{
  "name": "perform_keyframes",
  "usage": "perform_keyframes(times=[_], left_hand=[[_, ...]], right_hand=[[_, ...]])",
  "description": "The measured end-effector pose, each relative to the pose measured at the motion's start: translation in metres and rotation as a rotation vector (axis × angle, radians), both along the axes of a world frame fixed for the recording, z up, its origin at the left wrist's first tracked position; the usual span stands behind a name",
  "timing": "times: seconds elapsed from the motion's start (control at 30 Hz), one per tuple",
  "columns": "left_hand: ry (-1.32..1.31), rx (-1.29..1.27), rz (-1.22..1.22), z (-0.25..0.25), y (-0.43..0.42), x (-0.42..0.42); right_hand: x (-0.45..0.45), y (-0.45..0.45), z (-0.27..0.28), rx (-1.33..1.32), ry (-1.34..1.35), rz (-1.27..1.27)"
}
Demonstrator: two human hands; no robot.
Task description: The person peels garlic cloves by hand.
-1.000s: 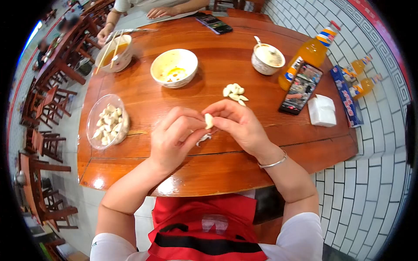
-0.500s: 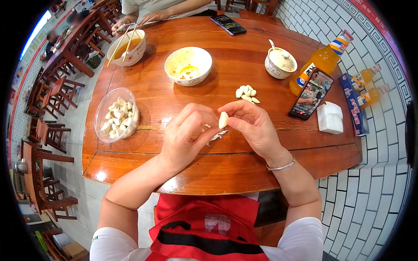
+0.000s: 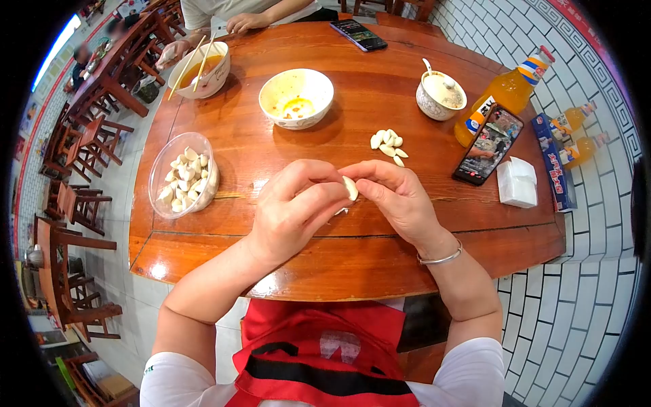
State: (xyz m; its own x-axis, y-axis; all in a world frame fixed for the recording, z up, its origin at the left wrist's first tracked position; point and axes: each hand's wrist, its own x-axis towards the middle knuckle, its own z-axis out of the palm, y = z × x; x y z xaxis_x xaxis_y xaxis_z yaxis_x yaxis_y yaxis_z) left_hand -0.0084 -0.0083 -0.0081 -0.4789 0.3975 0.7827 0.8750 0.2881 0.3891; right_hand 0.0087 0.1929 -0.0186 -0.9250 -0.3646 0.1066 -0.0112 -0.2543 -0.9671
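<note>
A pale garlic clove (image 3: 350, 188) is pinched between the fingertips of my left hand (image 3: 293, 207) and my right hand (image 3: 395, 198), above the wooden table. Both hands are closed on it, fingertips meeting. Bits of papery skin (image 3: 341, 211) lie just below, partly hidden by my left hand. Beyond my right hand sits a small pile of peeled cloves (image 3: 387, 144). A clear plastic tub (image 3: 157, 197) full of garlic cloves (image 3: 184, 182) stands to the left of my left hand.
Two bowls, a near-empty one (image 3: 296, 122) and one with broth and chopsticks (image 3: 214, 81), stand farther back. At right are a lidded jar (image 3: 440, 96), an orange bottle (image 3: 510, 89), a propped phone (image 3: 488, 145) and tissues (image 3: 517, 183). Another phone (image 3: 358, 35) lies near a person across.
The view has shifted, so the tabletop things appear farther right. My left fingers have closed more over the clove, which is now tilted. The other person's hand has moved beside the broth bowl.
</note>
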Motion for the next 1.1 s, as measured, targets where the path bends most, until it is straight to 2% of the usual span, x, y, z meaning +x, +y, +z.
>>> perform_keyframes(times=[0.8, 0.97, 1.1], left_hand=[[0.016, 0.004, -0.020, -0.0013, -0.0007, -0.0005], [0.025, -0.010, 0.020, 0.0006, 0.0031, 0.0025], [0.042, -0.012, 0.036, 0.0043, 0.0056, 0.0040]], right_hand=[[0.0014, 0.0017, 0.0014, 0.027, 0.015, 0.035], [0.0000, 0.0015, -0.0009, 0.159, 0.102, 0.015], [0.0012, 0.0028, 0.0000, 0.028, 0.037, 0.080]])
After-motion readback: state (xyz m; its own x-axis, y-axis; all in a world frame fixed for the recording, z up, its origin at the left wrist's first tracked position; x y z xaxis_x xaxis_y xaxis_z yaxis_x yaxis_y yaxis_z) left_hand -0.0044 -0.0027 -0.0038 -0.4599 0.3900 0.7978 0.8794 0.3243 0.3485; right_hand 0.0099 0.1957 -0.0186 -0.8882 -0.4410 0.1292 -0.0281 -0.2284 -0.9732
